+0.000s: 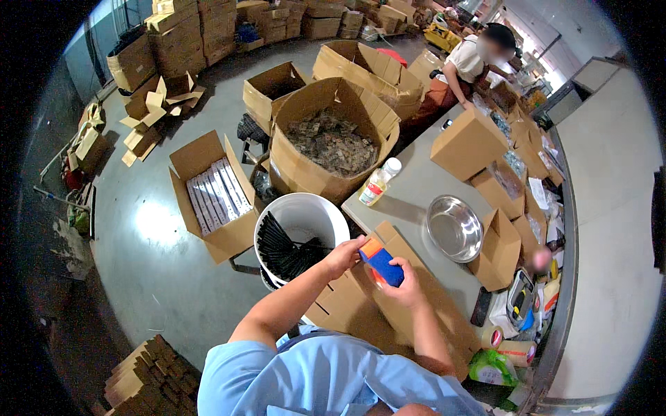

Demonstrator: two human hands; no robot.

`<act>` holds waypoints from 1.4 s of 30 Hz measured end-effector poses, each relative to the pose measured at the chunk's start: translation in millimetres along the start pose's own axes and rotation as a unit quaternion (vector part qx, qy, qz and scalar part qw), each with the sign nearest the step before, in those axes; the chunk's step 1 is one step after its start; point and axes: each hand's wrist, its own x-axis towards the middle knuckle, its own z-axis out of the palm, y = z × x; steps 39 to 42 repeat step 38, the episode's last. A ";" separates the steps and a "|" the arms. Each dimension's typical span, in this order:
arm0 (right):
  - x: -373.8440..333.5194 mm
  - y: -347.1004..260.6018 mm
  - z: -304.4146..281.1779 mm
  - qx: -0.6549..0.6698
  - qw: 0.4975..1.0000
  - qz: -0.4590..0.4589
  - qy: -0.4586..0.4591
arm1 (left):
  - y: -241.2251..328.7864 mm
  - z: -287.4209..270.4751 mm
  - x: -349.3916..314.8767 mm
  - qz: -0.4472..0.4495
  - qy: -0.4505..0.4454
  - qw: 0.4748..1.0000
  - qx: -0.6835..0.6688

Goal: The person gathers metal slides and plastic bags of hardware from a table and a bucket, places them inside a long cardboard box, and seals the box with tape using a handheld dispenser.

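Between my two hands is a small blue box-like thing with an orange end (383, 264), held above the flattened cardboard on the table. My left hand (343, 257) has its fingers closed at the orange end. At the blue end, my right hand (408, 286) grips with thumb and fingers. Something round, whitish and orange shows partly beneath the blue part; I cannot make out what it is. Brown cardboard (395, 315) lies under both hands. Just left of my left hand stands a white bucket (326, 213) with black ribbed strips (288, 251) inside.
On the table are a steel bowl (454, 229), a bottle (380, 182), a dark phone (481, 306) and tape rolls (517, 352). A large carton of dark scraps (333, 144) and a carton of white flat boxes (218, 196) stand left. Another person (465, 66) works at the far right.
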 end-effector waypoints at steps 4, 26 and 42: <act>7.9 -38.3 -8.4 -0.014 0.998 0.036 -0.057 | -32.0 -46.5 24.5 0.045 -0.054 0.996 0.064; 7.6 -60.0 -55.9 -0.195 0.927 0.219 -0.234 | -76.9 -28.7 38.1 0.135 0.149 0.821 0.535; -220.9 -22.7 -185.3 -0.172 0.913 0.294 -0.226 | -71.4 -15.6 36.0 0.218 0.104 0.666 0.706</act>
